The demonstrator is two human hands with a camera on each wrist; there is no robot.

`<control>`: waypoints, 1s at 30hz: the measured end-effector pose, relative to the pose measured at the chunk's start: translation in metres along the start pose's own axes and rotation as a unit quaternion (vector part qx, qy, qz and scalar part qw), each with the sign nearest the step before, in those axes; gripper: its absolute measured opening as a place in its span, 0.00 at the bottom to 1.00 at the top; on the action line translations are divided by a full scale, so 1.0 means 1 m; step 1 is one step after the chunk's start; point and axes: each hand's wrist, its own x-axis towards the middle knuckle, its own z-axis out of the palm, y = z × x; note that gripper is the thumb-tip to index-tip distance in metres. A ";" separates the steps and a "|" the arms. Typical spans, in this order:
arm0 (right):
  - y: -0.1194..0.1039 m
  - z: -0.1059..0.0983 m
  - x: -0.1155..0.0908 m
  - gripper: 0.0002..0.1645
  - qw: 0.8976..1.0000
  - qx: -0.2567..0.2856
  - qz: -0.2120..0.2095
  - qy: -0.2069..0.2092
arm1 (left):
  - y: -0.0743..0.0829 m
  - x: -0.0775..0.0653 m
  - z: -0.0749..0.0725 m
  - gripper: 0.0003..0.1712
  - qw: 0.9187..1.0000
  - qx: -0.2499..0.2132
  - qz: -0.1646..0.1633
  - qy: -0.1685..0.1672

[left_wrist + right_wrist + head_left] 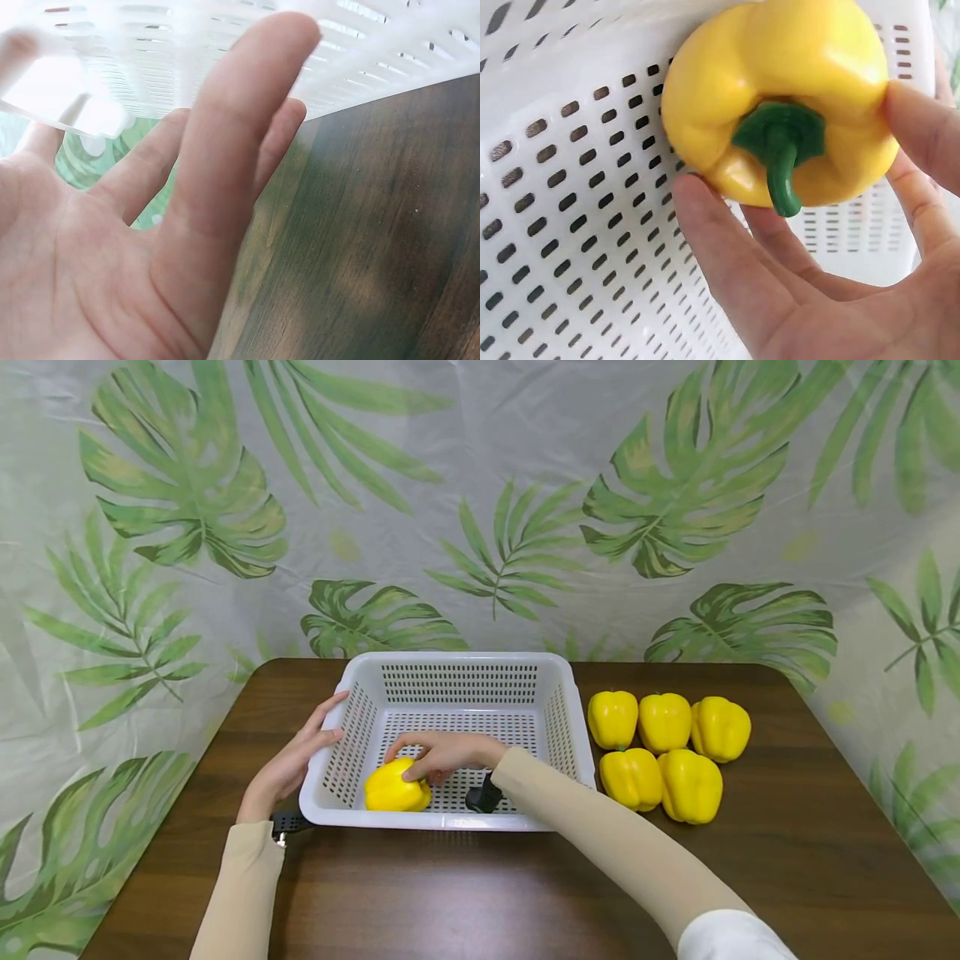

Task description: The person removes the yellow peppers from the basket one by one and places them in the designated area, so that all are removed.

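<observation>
In the head view my right hand [450,753] reaches into a white plastic basket [555,672] and grips a yellow bell pepper [393,787] in its near left corner. Seen from the right wrist, the bell pepper [780,67] has its green stem turned to the camera, with fingers and thumb about its sides. At the basket's left rim, my left hand [296,760] touches the outside with fairly straight, spread fingers. The left wrist view has the palm side of that hand [202,172] beside the perforated wall.
Several more yellow bell peppers [664,723] lie close together in two rows right of the basket, on a dark wooden table [420,893]. A leaf-patterned cloth [517,435] hangs behind the table.
</observation>
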 end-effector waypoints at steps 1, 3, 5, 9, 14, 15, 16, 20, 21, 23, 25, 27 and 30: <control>0.000 -0.001 -0.001 0.20 1.000 -0.002 0.002 0.005 | 0.000 0.000 0.000 0.36 1.000 -0.001 0.000 0.000; 0.001 -0.005 -0.002 0.20 1.000 -0.010 0.001 0.018 | 0.000 0.000 0.001 0.36 1.000 -0.005 0.001 -0.002; 0.002 -0.010 -0.005 0.20 0.999 -0.013 0.003 0.032 | 0.001 0.000 0.001 0.36 1.000 -0.009 0.001 -0.003; 0.005 -0.024 -0.012 0.20 0.999 -0.012 0.003 0.051 | 0.001 0.000 0.001 0.36 1.000 -0.015 0.001 -0.005; 0.009 -0.037 -0.021 0.20 0.997 -0.028 0.011 0.073 | 0.001 0.000 0.000 0.36 1.000 -0.017 0.003 -0.006; 0.009 -0.039 -0.023 0.20 0.997 -0.028 0.013 0.076 | 0.000 0.000 0.000 0.36 1.000 -0.017 0.003 -0.006; 0.009 -0.040 -0.024 0.20 0.996 -0.029 0.016 0.080 | 0.000 0.000 -0.001 0.36 1.000 -0.016 0.003 -0.006; 0.011 -0.042 -0.024 0.21 0.995 -0.028 0.025 0.090 | 0.000 0.000 -0.001 0.36 1.000 -0.016 0.003 -0.006; 0.011 -0.042 -0.024 0.21 0.995 -0.030 0.028 0.093 | 0.000 0.000 -0.001 0.36 1.000 -0.017 0.004 -0.006; 0.013 -0.042 -0.023 0.22 0.994 -0.038 0.033 0.101 | 0.000 0.000 -0.001 0.36 1.000 -0.017 0.004 -0.006; 0.014 -0.042 -0.023 0.23 0.992 -0.048 0.042 0.110 | 0.000 0.000 -0.001 0.36 1.000 -0.018 0.004 -0.007; 0.014 -0.042 -0.024 0.24 0.990 -0.055 0.054 0.116 | 0.000 0.000 -0.001 0.36 1.000 -0.017 0.004 -0.007; 0.013 -0.042 -0.028 0.26 0.989 -0.055 0.072 0.120 | 0.001 -0.001 -0.001 0.36 1.000 -0.017 0.004 -0.006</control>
